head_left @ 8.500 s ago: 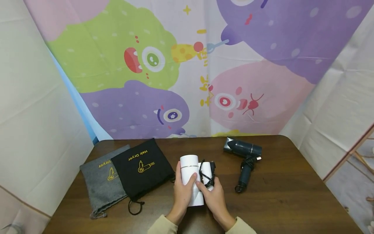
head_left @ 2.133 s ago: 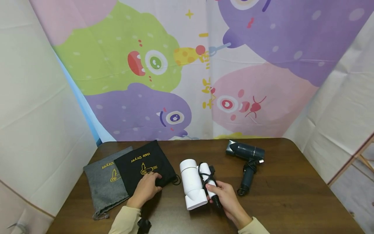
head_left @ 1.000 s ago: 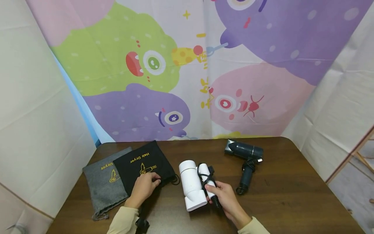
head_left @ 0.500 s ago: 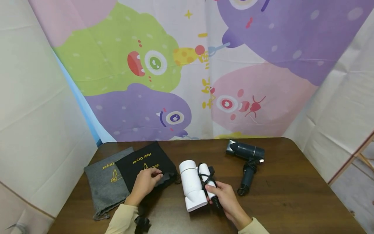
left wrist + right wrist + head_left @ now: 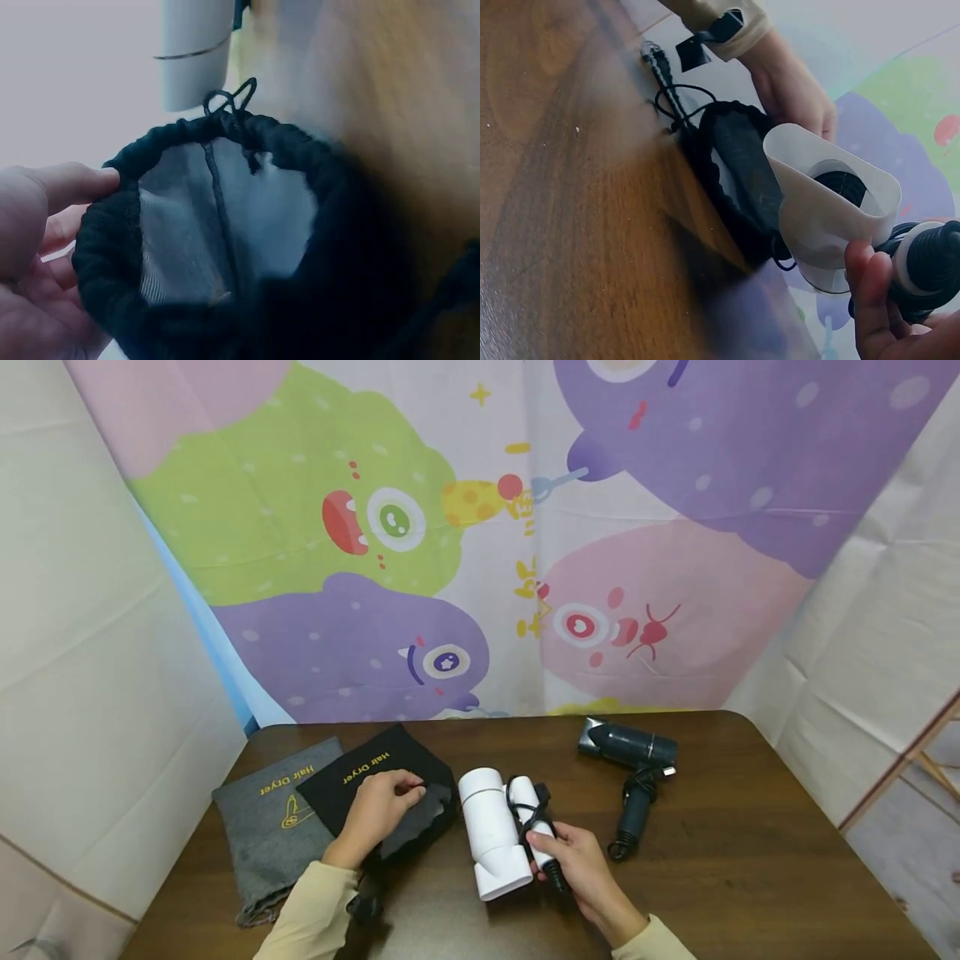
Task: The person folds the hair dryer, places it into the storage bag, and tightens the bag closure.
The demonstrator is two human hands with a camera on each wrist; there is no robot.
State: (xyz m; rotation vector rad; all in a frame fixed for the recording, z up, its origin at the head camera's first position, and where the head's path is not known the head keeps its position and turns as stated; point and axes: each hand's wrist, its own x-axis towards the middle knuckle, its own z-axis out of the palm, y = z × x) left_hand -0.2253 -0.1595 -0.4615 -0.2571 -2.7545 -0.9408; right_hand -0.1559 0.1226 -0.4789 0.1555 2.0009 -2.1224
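My left hand pinches the rim of a black drawstring bag between thumb and fingers, lifting its upper layer. In the left wrist view the bag's gathered mouth gapes wide, showing a pale grey lining. My right hand grips the handle of a white hair dryer, folded, with a black cord wound round the handle. The dryer is just right of the bag; its flat nozzle faces the right wrist camera. Yellow "Hair Dryer" lettering on the bag is partly hidden by the left hand.
A grey drawstring bag lies at the left, partly under the black one. At the back right of the brown table rests a dark hair dryer with its cord round the handle. A cartoon-printed cloth hangs behind.
My left hand has moved slightly up and right, raising the bag's rim so that its mouth has opened. Earlier both hands held the white hair dryer; now only the right does.
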